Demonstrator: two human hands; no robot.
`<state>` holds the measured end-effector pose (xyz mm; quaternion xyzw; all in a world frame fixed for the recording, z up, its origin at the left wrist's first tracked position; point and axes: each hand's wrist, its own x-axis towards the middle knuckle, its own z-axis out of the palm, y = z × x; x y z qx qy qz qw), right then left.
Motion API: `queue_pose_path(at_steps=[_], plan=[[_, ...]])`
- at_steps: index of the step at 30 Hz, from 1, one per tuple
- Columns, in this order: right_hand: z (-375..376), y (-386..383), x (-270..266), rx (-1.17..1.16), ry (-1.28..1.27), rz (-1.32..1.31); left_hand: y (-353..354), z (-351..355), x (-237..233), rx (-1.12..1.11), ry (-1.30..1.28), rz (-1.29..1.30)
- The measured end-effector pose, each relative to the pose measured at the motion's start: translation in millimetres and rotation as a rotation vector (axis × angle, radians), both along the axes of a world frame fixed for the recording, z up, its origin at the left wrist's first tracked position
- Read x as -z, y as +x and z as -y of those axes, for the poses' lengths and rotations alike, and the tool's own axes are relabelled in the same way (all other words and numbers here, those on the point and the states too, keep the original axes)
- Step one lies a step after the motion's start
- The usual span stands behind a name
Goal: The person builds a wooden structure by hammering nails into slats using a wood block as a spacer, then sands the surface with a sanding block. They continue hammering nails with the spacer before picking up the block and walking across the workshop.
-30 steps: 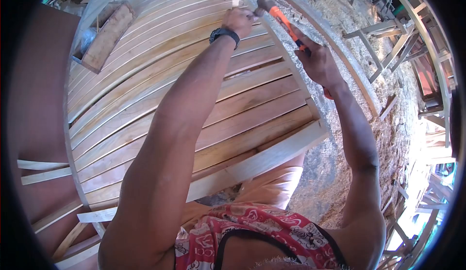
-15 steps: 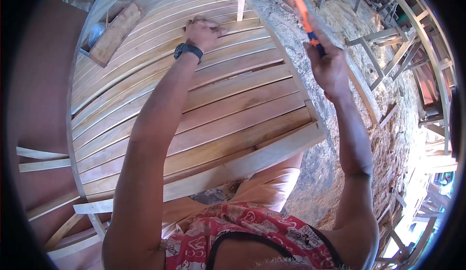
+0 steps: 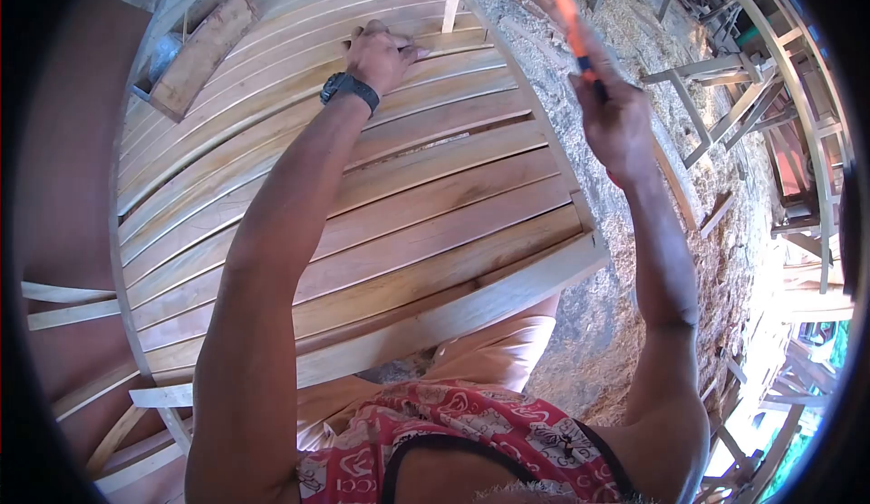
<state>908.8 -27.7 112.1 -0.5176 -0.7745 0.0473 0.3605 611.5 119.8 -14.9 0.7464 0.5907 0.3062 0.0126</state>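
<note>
right hand: while the hammer (image 3: pixel 566 10) is up off the slats (image 3: pixel 453 214), this hand (image 3: pixel 618 128) is clenched round its handle
hammer: right of the stick (image 3: pixel 453 3), orange handle, head blurred at top edge
left hand: on the slats (image 3: pixel 379 60), fingers bent, can't tell if grasping anything
stick: upright, near left hand
box (image 3: pixel 204 58): on slats, far left

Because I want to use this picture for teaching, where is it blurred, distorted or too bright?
Head view: the orange-and-black hammer in the right hand is blurred, likely by motion, its head cut by the top edge; the long brown wooden slats look bowed, probably partly lens distortion, within a black rounded border; the sunlit ground, right, is nearly washed out.
</note>
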Motion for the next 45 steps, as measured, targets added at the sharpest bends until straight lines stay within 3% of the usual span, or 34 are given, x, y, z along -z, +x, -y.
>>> queue_pose_path(at_steps=[3, 5, 6, 9, 11, 13, 15, 17, 18, 21, 23, 25, 26, 27, 30, 33, 35, 36, 37, 40, 45], plan=[[5.4, -6.9, -3.1, 0.038, 0.175, -0.198, 2.1, 7.8, -6.1, -0.012, -0.001, -0.018], [-7.4, 15.4, 29.4, 0.013, -0.058, -0.065, 3.4, 12.1, -9.2, -0.029, 0.001, -0.014], [-20.7, 16.2, 29.3, -0.139, -0.019, 0.167, 3.9, 11.4, -8.8, -0.04, 0.006, -0.019], [-21.2, 22.4, 12.4, -0.027, -0.117, 0.225, 2.3, 7.0, -6.9, -0.015, 0.028, -0.003], [-19.0, 17.6, 6.6, -0.072, 0.011, 0.147, 1.2, 0.3, 0.8, 0.018, 0.038, 0.02], [2.7, -6.6, -16.0, 0.113, -0.014, -0.182, 5.1, 10.8, -6.3, -0.059, 0.008, -0.009], [-4.5, 0.1, -0.9, 0.107, 0.062, -0.218, 1.6, 4.4, -0.1, -0.023, 0.001, -0.003], [-33.6, 40.2, 47.3, -0.175, 0.068, 0.171, 0.7, 3.6, -1.0, 0.012, 0.009, 0.009], [-40.3, 35.1, 41.7, -0.16, -0.027, 0.166, 1.9, 9.2, 0.1, -0.005, 0.03, 0.015], [-23.9, 29.7, 7.3, -0.048, 0.01, 0.185, 2.5, 10.1, -0.9, 0.0, 0.005, 0.05], [-12.0, 10.7, 1.8, -0.032, 0.088, 0.113, 1.8, 6.3, -1.6, 0.01, -0.047, 0.088], [-5.5, -5.0, 5.2, 0.051, 0.203, -0.183, 1.8, 6.3, -2.6, 0.009, -0.063, 0.048], [-14.7, 7.5, 29.0, 0.005, 0.166, -0.158, 2.1, 7.8, -4.1, 0.011, -0.063, 0.045], [-28.0, 31.9, 44.2, -0.045, -0.068, 0.129, 1.9, 9.8, -4.8, 0.011, -0.077, 0.045], [-38.7, 28.5, 17.9, -0.078, -0.041, 0.377, 1.4, 4.6, -7.3, 0.019, -0.079, 0.05], [-18.3, 4.9, -1.8, -0.071, 0.057, 0.226, -0.1, 7.5, -8.2, 0.023, -0.091, 0.044], [-2.9, -14.8, -5.2, 0.114, 0.076, -0.056, 2.5, 10.3, -5.1, 0.019, -0.099, 0.044], [-4.5, -8.2, 13.5, 0.088, 0.036, -0.068, 2.5, 9.0, -4.9, 0.017, -0.055, 0.029], [-24.4, 21.8, 43.7, -0.093, 0.045, 0.126, 2.2, 9.7, -5.9, 0.014, -0.011, 0.015], [-39.4, 27.5, 27.8, -0.085, 0.009, 0.318, 7.1, 24.2, -18.9, -0.058, -0.031, -0.013], [-14.9, 6.0, 38.2, -0.026, 0.155, -0.064, 5.7, 17.4, -13.7, -0.034, -0.04, 0.006]])
